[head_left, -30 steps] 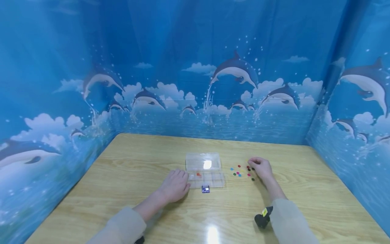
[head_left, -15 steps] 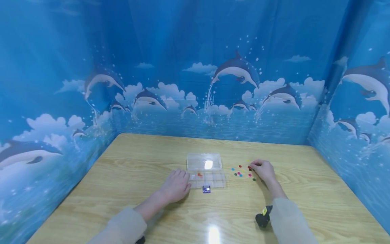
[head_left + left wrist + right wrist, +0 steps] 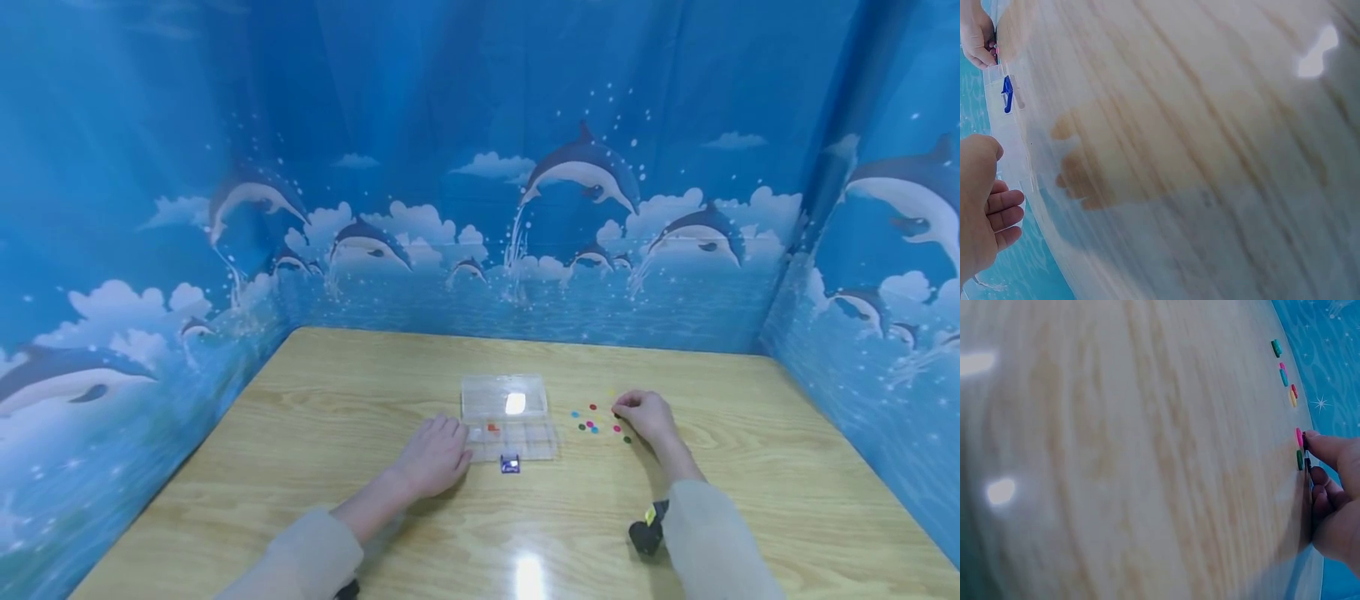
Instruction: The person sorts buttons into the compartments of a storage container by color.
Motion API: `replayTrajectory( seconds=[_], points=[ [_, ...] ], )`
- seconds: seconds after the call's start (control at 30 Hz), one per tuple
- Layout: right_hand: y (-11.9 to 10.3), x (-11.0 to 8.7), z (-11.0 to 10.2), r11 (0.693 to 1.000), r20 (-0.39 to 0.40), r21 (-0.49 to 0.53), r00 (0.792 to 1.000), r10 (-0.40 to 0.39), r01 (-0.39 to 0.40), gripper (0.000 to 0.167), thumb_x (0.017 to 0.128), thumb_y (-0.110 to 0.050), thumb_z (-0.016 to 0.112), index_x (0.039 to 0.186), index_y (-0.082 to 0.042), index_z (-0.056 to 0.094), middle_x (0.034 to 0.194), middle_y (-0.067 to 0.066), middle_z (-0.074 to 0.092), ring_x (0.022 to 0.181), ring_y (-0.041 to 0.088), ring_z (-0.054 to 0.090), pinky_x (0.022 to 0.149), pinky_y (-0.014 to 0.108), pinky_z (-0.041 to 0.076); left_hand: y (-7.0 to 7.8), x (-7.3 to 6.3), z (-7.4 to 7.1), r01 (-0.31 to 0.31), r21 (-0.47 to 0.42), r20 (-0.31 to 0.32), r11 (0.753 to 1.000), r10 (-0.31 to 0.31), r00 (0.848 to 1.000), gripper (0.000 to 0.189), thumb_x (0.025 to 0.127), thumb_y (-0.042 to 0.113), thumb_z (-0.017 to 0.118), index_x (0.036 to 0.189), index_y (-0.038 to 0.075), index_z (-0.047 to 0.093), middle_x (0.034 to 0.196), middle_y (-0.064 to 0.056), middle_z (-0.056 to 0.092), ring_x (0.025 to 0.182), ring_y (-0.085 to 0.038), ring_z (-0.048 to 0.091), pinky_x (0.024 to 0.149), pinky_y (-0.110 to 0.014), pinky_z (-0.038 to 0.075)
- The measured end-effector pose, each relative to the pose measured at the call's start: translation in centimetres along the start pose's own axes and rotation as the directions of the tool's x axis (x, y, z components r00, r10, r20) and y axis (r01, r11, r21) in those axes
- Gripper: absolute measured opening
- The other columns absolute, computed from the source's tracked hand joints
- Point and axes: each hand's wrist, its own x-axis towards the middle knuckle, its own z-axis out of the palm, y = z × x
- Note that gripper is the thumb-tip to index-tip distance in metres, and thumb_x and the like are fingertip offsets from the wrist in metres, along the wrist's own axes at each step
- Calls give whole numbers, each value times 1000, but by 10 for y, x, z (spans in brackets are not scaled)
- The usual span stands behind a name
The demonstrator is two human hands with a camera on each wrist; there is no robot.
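Observation:
A clear plastic compartment box (image 3: pixel 528 450) lies on the table with its lid (image 3: pixel 487 396) folded back. A small orange-red piece (image 3: pixel 492 427) sits in one compartment. My left hand (image 3: pixel 433 457) rests at the box's left side, thumb at the front corner; in the left wrist view its fingers (image 3: pixel 1005 217) are loosely bent. My right hand (image 3: pixel 648 417) reaches down to small coloured discs (image 3: pixel 590 424) right of the box. In the right wrist view its thumb touches a dark disc (image 3: pixel 1305 441), beside pink (image 3: pixel 1299 437) and green (image 3: pixel 1300 460) ones. Whether it pinches one is hidden.
A blue clasp-like piece (image 3: pixel 510 463) is at the box's front edge. The wood-grain table (image 3: pixel 360 375) is enclosed at the back and sides by a blue dolphin-print curtain (image 3: pixel 420 167). A black device (image 3: pixel 647 533) is strapped at the right wrist.
My right hand's fingertips have shifted slightly over the red and dark discs, covering more of them. My left hand stays at the box. The whole head view has drifted slightly.

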Motion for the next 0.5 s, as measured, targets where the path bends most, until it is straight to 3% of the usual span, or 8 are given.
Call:
replayTrajectory(
  seconds=[0.5],
  points=[
    [0, 0, -2, 998, 42, -54, 999, -28, 30, 16, 88, -11, 60, 94, 4, 62, 92, 16, 59, 84, 27, 54, 75, 41, 45, -1, 1, 1, -3, -1, -12, 1000, 3, 1000, 25, 91, 29, 54, 94, 4, 54, 82, -5, 49, 78, -19, 45, 73, -33, 43]
  ],
)
